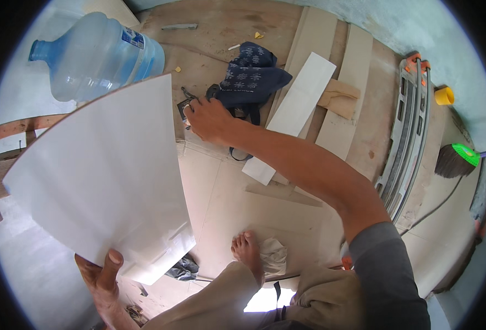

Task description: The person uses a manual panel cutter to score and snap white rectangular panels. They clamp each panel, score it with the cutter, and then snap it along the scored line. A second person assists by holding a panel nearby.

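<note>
A large glossy white tile (111, 170) stands tilted at the left, and my left hand (102, 275) grips its lower edge, thumb on the face and fingers behind. My right arm stretches across to the far middle. There my right hand (207, 118) curls its fingers over a small dark object (183, 107), mostly covered, whose kind I cannot make out. Just right of that hand lies a dark blue patterned cloth bag (254, 77) with a black strap.
A big clear blue water bottle (100, 55) lies on its side behind the tile. White and beige tile strips (300, 113) lie beyond my right forearm, with folded brown cardboard (339, 99). A long tile cutter (410, 126), yellow cup (444, 96) and green broom (458, 159) line the right wall.
</note>
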### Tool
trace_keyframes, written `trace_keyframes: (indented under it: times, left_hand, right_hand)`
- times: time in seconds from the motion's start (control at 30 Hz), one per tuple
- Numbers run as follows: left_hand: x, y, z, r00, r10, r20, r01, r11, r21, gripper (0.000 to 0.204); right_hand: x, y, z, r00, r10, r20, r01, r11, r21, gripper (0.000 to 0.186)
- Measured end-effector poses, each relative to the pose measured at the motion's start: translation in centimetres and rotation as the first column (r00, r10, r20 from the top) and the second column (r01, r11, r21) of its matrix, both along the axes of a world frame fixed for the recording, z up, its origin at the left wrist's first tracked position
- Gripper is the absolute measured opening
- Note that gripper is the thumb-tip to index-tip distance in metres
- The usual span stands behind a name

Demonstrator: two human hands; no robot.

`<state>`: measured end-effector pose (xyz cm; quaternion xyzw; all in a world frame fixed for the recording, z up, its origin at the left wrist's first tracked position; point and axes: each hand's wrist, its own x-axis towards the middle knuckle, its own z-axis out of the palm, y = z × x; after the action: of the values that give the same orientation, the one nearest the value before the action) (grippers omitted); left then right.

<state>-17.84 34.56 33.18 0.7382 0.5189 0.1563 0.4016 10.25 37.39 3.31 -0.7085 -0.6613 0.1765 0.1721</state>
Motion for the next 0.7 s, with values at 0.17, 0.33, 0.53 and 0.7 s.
trace_keyframes:
  times: [0.17,0.33,0.53,0.7]
  left_hand:
    - [-3.6,0.1,-0.5,0.994,0.099,-0.037,-0.100,0.995,-0.024,0.069]
    - [-3.5,1.8,-2.0,0.996,0.059,-0.072,-0.064,0.995,-0.075,0.068]
    - [-2.1,2.4,-2.2,0.991,-0.044,-0.128,0.039,0.998,-0.039,0.071]
    - [-2.5,2.9,-2.9,0.991,-0.009,-0.132,-0.004,0.995,-0.100,0.082]
  right_hand:
    - [3.2,-4.1,1.3,0.942,-0.071,0.328,-0.042,0.944,0.326,0.057]
    - [13.4,-5.4,3.7,0.899,-0.104,0.425,0.167,0.979,-0.114,0.049]
    - [20.5,0.3,6.0,0.818,-0.572,-0.052,0.494,0.654,0.573,0.030]
    - [15.3,3.4,4.7,0.895,-0.446,0.015,0.262,0.551,0.792,0.034]
